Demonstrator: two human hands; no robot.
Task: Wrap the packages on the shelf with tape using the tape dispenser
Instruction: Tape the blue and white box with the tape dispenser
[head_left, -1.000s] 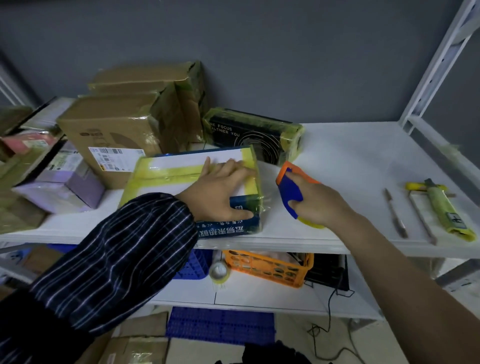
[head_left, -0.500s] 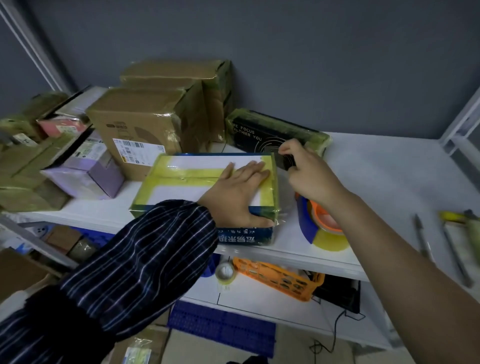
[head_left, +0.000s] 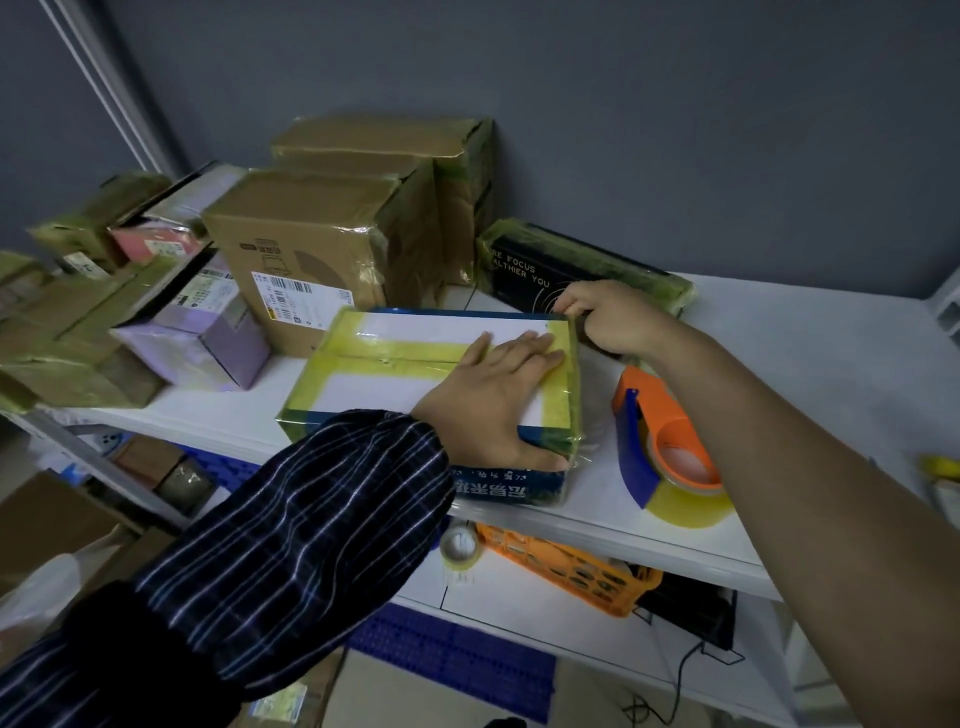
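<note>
At frame centre the taped package (head_left: 389, 384) sits on the white shelf (head_left: 805, 353), with the left hand (head_left: 493, 395) pressing flat on top, its grip unclenched. The right hand (head_left: 608, 317) pinches the package's far right corner in a tight grip. The orange tape dispenser (head_left: 660, 447) lies just right of the package.

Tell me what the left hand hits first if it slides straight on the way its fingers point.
Probably the right hand, which pinches the far right corner of the yellow-taped blue-and-white cardboard box under the left hand. Depth is unclear. Behind it lies a black tape-wrapped box.
</note>
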